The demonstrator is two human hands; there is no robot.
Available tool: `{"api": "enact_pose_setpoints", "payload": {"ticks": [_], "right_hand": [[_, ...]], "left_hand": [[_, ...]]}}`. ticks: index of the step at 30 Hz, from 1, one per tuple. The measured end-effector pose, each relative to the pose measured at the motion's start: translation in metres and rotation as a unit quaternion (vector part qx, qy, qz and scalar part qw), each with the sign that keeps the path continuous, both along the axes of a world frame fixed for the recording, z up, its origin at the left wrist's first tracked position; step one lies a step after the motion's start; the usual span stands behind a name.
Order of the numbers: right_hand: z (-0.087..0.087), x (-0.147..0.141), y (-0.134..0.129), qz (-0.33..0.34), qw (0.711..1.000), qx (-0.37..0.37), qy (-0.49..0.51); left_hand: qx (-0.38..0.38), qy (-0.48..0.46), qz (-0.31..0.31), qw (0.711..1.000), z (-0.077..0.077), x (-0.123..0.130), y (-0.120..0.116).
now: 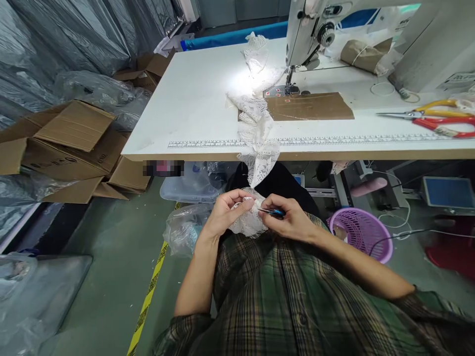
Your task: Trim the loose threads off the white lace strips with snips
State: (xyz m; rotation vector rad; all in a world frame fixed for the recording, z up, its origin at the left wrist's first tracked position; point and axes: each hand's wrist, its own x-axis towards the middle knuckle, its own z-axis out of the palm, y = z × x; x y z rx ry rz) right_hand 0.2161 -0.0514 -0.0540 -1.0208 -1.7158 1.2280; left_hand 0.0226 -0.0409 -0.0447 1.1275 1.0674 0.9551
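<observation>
White lace trim runs down from the sewing table over its front edge into my lap. My left hand pinches a bunched part of this lace between thumb and fingers. Close beside it, my right hand is closed around small dark thread snips, their tip pointing left at the lace. Whether the blades touch the lace I cannot tell. The upper end of the strip lies left of the sewing machine's needle and presser foot.
On the white table are a brown cardboard strip and red-and-yellow-handled scissors. Cardboard boxes stand at the left. A purple basket is on the floor to the right, and a clear plastic bin sits under the table.
</observation>
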Motion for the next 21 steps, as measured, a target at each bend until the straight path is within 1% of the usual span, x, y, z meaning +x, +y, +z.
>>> {"api": "enact_pose_setpoints", "payload": {"ticks": [4,6,10,13,17,21], "right_hand": [[-0.001,0.004,0.014,-0.007,0.998,-0.055,-0.031],[-0.001,0.003,0.021,-0.005,0.996,-0.068,-0.051],[-0.002,-0.005,0.033,0.011,0.995,-0.053,-0.089],[-0.004,-0.012,0.039,0.001,0.995,-0.028,-0.096],[-0.009,-0.010,0.037,-0.028,0.995,-0.025,-0.097],[-0.012,-0.004,0.027,-0.008,0.994,-0.053,-0.100]], "left_hand": [[0.014,0.035,0.029,0.999,-0.003,-0.003,0.002],[0.018,0.049,0.030,0.998,-0.003,-0.004,0.002],[0.027,0.063,0.024,0.997,-0.002,-0.004,0.002],[0.032,0.068,0.035,0.997,-0.003,-0.003,0.003],[0.028,0.069,0.052,0.996,-0.003,-0.003,0.004],[0.019,0.064,0.054,0.996,-0.003,-0.003,0.004]]}}
